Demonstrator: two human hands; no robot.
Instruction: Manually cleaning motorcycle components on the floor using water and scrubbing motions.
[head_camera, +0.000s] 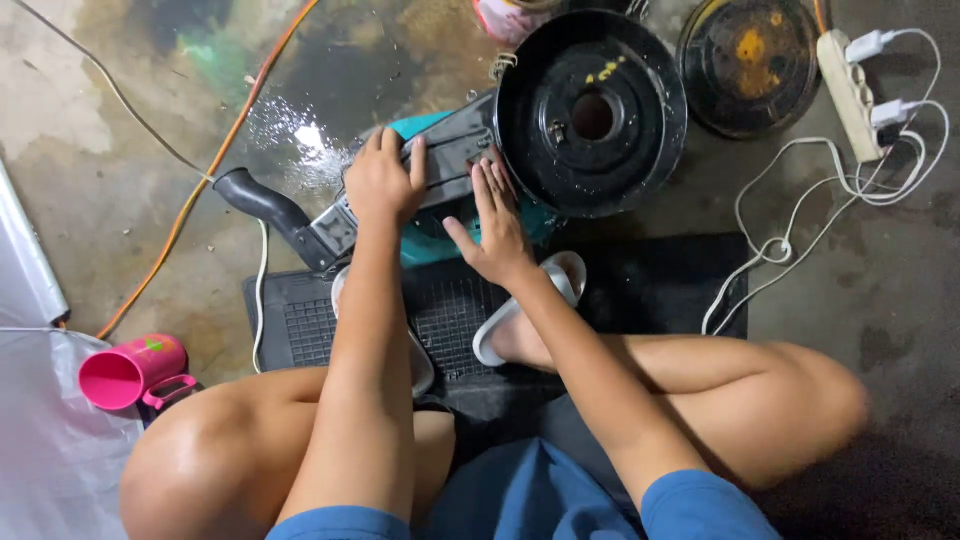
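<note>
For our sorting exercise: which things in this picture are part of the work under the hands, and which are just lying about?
In hand:
left hand
right hand
black machine part
round black housing
teal basin

Lying about:
pink cup
power strip
white cables
orange cord
round lid

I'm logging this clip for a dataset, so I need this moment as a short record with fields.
Setting: wet concrete floor, person squatting on a black rubber mat
Left hand: palm down, gripping the dark grey machine part
Right hand: fingers flat on the same part
Beside it: black round housing with a centre hole
Nearby: pink cup, white power strip, orange cable, white sandals
</note>
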